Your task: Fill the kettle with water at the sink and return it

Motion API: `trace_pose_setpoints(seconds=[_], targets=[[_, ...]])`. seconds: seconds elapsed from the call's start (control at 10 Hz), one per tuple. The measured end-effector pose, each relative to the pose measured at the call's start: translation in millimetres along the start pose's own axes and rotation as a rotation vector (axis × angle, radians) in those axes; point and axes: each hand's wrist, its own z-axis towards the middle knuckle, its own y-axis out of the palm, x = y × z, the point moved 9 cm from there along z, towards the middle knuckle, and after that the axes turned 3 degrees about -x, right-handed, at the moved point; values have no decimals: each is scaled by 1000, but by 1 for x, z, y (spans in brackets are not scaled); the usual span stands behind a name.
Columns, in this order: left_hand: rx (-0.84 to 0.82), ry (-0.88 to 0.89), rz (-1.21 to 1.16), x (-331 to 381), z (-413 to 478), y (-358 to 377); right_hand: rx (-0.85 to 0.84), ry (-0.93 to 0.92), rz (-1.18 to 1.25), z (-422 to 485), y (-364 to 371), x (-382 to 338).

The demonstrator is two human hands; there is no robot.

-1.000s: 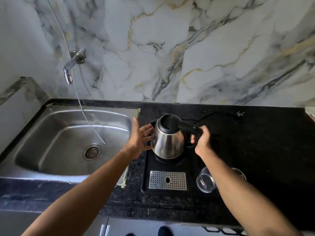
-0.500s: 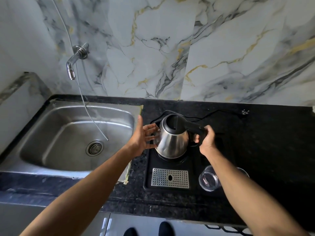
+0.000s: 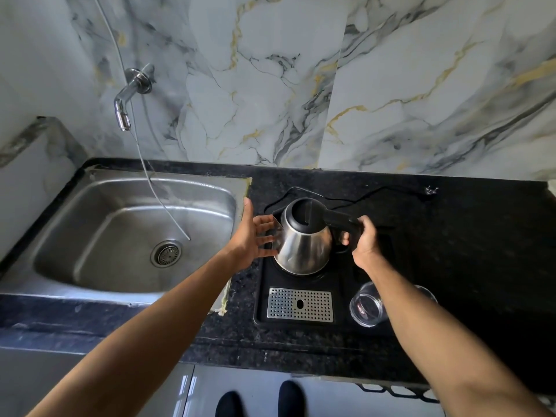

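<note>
A steel kettle (image 3: 304, 245) with a black lid and black handle stands on a black tray (image 3: 343, 299) on the dark counter. My right hand (image 3: 362, 240) is closed around the kettle's handle. My left hand (image 3: 255, 236) has its fingers spread, the fingertips resting against the kettle's left side by the spout. To the left lies the steel sink (image 3: 90, 206), with a wall tap (image 3: 125, 106) above its back edge.
A thin hose (image 3: 156, 188) hangs from the wall into the sink basin. A clear glass jar (image 3: 367, 305) lies beside my right forearm on the tray. A perforated metal drip grate (image 3: 301, 305) sits in the tray's front. A black cord (image 3: 376, 192) runs behind the kettle.
The view has shifted slightly. The kettle tilts a little more and both hands stay on it in nearly the same place.
</note>
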Motion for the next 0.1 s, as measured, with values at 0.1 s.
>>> trace_pose_setpoints(seconds=[0.1], targets=[[-49,-9,22,2,-4,1,-50,57,18,0,0,-2]])
